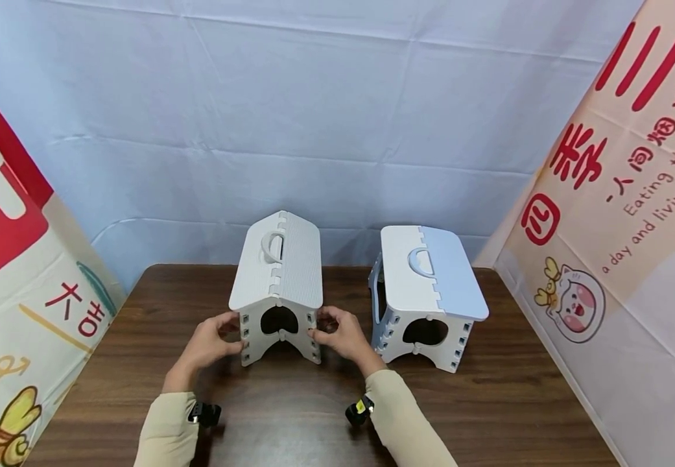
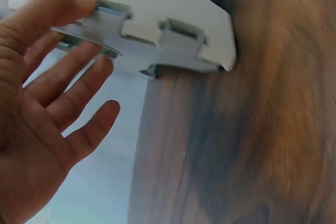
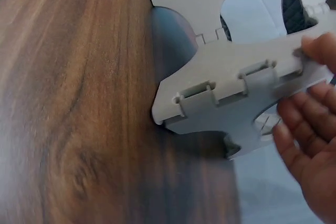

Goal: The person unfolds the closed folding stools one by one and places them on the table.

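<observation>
A white-and-grey folding stool (image 1: 279, 259) stands on the table, its top creased upward along the middle hinge like a roof. The front panel of this stool bends inward at its centre. My left hand (image 1: 211, 340) holds its left front edge; the left wrist view shows the thumb (image 2: 79, 4) on the hinged corner and fingers along the side. Opposite, my right hand (image 1: 343, 334) grips the right front edge, with its thumb (image 3: 319, 50) on the corner in the right wrist view.
A second folding stool (image 1: 430, 272), white and light blue with a flat top, stands to the right. The brown wooden table (image 1: 279, 421) meets a pale cloth backdrop (image 1: 290, 117) behind. Printed cloths hang on both sides.
</observation>
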Motion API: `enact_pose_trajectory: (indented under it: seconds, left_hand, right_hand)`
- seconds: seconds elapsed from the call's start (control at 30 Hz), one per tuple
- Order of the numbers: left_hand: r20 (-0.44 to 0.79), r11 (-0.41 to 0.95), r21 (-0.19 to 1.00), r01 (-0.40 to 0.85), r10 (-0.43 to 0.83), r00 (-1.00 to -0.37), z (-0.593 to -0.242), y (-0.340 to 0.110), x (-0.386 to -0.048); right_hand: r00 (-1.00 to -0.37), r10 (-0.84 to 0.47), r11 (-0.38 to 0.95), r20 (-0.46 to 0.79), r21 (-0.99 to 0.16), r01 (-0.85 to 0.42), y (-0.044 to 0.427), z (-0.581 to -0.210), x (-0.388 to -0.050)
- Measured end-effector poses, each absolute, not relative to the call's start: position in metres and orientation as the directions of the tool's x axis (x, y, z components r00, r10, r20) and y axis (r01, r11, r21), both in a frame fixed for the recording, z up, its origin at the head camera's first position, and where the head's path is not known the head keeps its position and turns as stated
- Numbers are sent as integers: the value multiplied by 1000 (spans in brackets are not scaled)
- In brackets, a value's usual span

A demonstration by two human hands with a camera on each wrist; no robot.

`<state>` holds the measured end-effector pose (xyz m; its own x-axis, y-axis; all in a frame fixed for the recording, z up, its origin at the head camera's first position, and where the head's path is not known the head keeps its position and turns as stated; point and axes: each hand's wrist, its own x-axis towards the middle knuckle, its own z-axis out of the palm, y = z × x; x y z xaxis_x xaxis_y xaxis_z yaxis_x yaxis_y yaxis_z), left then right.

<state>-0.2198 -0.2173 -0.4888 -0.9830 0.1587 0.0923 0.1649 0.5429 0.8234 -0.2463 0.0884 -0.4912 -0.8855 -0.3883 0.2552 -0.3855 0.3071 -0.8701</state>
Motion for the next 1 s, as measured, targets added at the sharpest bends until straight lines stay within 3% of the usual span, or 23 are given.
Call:
enact_pose_trajectory:
  seconds: [0.37, 1.0]
  left_hand:
    - [233, 612, 738, 285, 165, -958, -467, -229, -199]
    - [509, 673, 569, 472, 162, -845, -427, -224, -193]
  right_hand:
    - [-875, -396, 477, 277, -753, -454, 95, -463, -235]
    - [-840, -385, 456, 383, -712, -534, 95, -432, -239]
